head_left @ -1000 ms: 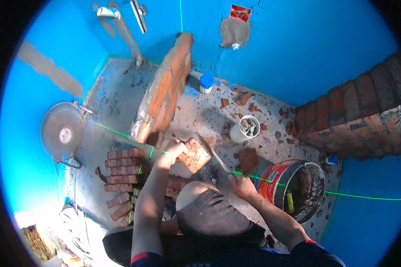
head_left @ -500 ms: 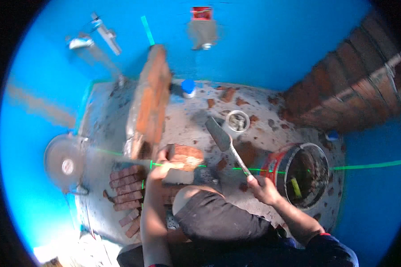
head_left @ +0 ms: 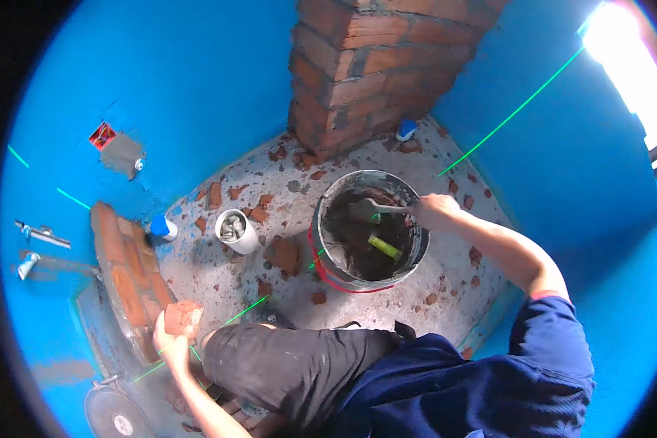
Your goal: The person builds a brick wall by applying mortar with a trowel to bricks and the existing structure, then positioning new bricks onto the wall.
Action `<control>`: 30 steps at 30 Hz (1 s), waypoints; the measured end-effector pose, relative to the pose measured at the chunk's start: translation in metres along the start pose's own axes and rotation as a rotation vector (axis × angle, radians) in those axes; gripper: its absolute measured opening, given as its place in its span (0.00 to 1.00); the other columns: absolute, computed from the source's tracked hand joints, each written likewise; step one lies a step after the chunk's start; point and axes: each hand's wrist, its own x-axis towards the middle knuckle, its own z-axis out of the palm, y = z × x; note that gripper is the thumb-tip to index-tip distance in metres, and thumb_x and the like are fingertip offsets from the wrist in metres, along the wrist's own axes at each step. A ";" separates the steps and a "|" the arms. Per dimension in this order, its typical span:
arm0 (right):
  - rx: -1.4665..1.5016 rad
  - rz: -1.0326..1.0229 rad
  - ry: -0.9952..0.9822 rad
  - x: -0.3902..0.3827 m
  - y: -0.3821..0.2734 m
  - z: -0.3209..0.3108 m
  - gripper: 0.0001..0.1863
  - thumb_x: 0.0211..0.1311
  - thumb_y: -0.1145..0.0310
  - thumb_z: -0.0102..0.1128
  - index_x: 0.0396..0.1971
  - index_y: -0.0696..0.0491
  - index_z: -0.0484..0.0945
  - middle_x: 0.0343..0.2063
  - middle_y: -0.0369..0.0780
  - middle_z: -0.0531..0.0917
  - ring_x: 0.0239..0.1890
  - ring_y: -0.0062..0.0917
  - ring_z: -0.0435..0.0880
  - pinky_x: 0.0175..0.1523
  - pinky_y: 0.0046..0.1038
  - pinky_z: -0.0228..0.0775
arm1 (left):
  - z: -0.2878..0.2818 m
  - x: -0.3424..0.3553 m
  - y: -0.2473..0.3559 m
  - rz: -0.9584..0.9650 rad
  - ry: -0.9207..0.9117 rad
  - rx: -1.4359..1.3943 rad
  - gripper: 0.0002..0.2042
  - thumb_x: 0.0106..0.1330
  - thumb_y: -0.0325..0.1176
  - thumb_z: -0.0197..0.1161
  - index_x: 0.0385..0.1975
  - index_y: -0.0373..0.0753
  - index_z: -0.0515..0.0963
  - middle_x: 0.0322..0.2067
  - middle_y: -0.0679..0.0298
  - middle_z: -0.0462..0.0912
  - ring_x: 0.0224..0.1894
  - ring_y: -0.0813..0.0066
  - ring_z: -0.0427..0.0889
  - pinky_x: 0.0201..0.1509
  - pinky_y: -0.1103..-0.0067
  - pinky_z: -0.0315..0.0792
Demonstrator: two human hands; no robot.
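- The trowel (head_left: 393, 209) has changed place: half a second ago it was raised in the open, left of the bucket (head_left: 320, 266); now its blade is inside the bucket, at the grey-brown mortar (head_left: 349, 242).
- The right hand (head_left: 438, 213) is closed around the trowel's handle, at the bucket's right rim. How deep the blade sits, I cannot tell.
- The left hand (head_left: 169, 343) remains clamped on the brick (head_left: 184, 318), held by the near end of the low brick wall (head_left: 128, 274); whether brick and wall touch is unclear.
- The view has swung right, bringing the bucket near the centre, with a yellow-green object (head_left: 385, 248) lying in it.
- For the work, this looks like a shift from brick to mortar: the trowel is busy, the brick kept in hand.
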 end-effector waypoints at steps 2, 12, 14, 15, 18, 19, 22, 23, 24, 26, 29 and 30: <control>-0.032 -0.169 -0.026 0.036 -0.014 0.031 0.15 0.61 0.59 0.48 0.37 0.48 0.83 0.38 0.44 0.85 0.42 0.37 0.85 0.42 0.38 0.78 | -0.008 -0.008 0.009 0.024 0.084 0.090 0.33 0.39 0.19 0.72 0.52 0.29 0.73 0.45 0.55 0.81 0.48 0.67 0.78 0.56 0.73 0.71; -0.024 -0.389 -0.247 0.120 -0.065 0.104 0.16 0.55 0.66 0.53 0.40 0.54 0.84 0.39 0.44 0.86 0.42 0.35 0.85 0.43 0.35 0.77 | -0.061 -0.039 0.056 0.060 0.202 0.259 0.34 0.37 0.17 0.71 0.52 0.30 0.73 0.50 0.59 0.72 0.56 0.61 0.71 0.65 0.69 0.63; 0.088 -0.372 -0.292 0.125 -0.058 0.109 0.16 0.56 0.66 0.50 0.38 0.56 0.84 0.37 0.45 0.86 0.40 0.35 0.86 0.41 0.36 0.77 | -0.058 -0.041 0.068 0.038 0.227 0.241 0.34 0.36 0.16 0.71 0.52 0.31 0.73 0.50 0.59 0.72 0.56 0.62 0.71 0.65 0.70 0.63; 0.119 -0.277 -0.426 0.105 -0.079 0.085 0.19 0.61 0.60 0.48 0.36 0.58 0.84 0.33 0.48 0.85 0.35 0.36 0.85 0.39 0.37 0.76 | -0.063 -0.046 0.070 0.006 0.240 0.217 0.34 0.36 0.16 0.71 0.53 0.31 0.73 0.50 0.59 0.72 0.56 0.62 0.71 0.64 0.70 0.63; 0.224 -0.215 -0.407 0.103 -0.050 0.085 0.30 0.64 0.45 0.47 0.34 0.60 0.83 0.30 0.51 0.84 0.37 0.39 0.84 0.45 0.38 0.74 | -0.042 -0.040 0.094 -0.009 0.195 0.060 0.35 0.36 0.15 0.71 0.53 0.31 0.73 0.48 0.61 0.72 0.55 0.64 0.72 0.63 0.71 0.64; 0.228 -0.254 -0.334 0.102 -0.041 0.087 0.30 0.64 0.45 0.47 0.33 0.60 0.83 0.29 0.50 0.84 0.35 0.39 0.84 0.45 0.38 0.74 | -0.036 -0.038 0.104 -0.001 0.163 0.022 0.35 0.37 0.15 0.70 0.53 0.31 0.72 0.48 0.61 0.72 0.55 0.64 0.72 0.63 0.71 0.65; 0.321 -0.314 -0.316 0.085 -0.015 0.071 0.30 0.63 0.42 0.47 0.27 0.57 0.83 0.26 0.45 0.84 0.33 0.35 0.84 0.43 0.35 0.74 | -0.024 -0.029 0.130 0.042 0.041 -0.149 0.33 0.35 0.17 0.70 0.51 0.31 0.73 0.44 0.64 0.72 0.52 0.67 0.73 0.60 0.73 0.67; 0.365 -0.290 -0.355 0.076 -0.010 0.065 0.31 0.64 0.41 0.47 0.27 0.56 0.83 0.25 0.44 0.83 0.31 0.34 0.83 0.42 0.34 0.73 | -0.018 -0.027 0.143 0.044 -0.020 -0.219 0.33 0.35 0.17 0.70 0.49 0.31 0.73 0.43 0.64 0.73 0.51 0.68 0.74 0.59 0.74 0.68; 0.407 -0.262 -0.384 0.067 0.000 0.056 0.32 0.64 0.40 0.47 0.27 0.56 0.83 0.23 0.42 0.83 0.30 0.32 0.82 0.42 0.34 0.73 | -0.013 -0.023 0.157 0.053 -0.079 -0.297 0.32 0.34 0.17 0.70 0.48 0.32 0.73 0.43 0.64 0.73 0.50 0.69 0.75 0.58 0.75 0.69; 0.462 -0.289 -0.346 0.053 0.017 0.047 0.31 0.64 0.39 0.47 0.24 0.55 0.81 0.19 0.40 0.79 0.23 0.28 0.78 0.31 0.31 0.71 | 0.000 -0.013 0.162 0.072 -0.240 -0.426 0.33 0.36 0.18 0.67 0.51 0.33 0.70 0.43 0.62 0.77 0.50 0.67 0.77 0.57 0.73 0.72; 0.656 -0.275 -0.331 0.008 0.043 0.026 0.34 0.64 0.35 0.47 0.23 0.55 0.80 0.18 0.37 0.78 0.23 0.23 0.77 0.29 0.29 0.71 | 0.033 -0.009 0.184 0.021 -0.384 -0.490 0.36 0.30 0.18 0.69 0.50 0.35 0.71 0.42 0.63 0.78 0.46 0.69 0.79 0.50 0.74 0.75; 0.556 -0.275 -0.284 -0.005 0.054 0.025 0.36 0.64 0.34 0.45 0.23 0.56 0.80 0.19 0.38 0.79 0.25 0.25 0.79 0.33 0.30 0.71 | 0.045 -0.010 0.195 -0.005 -0.427 -0.512 0.37 0.30 0.17 0.69 0.50 0.35 0.70 0.42 0.63 0.78 0.47 0.69 0.78 0.48 0.73 0.77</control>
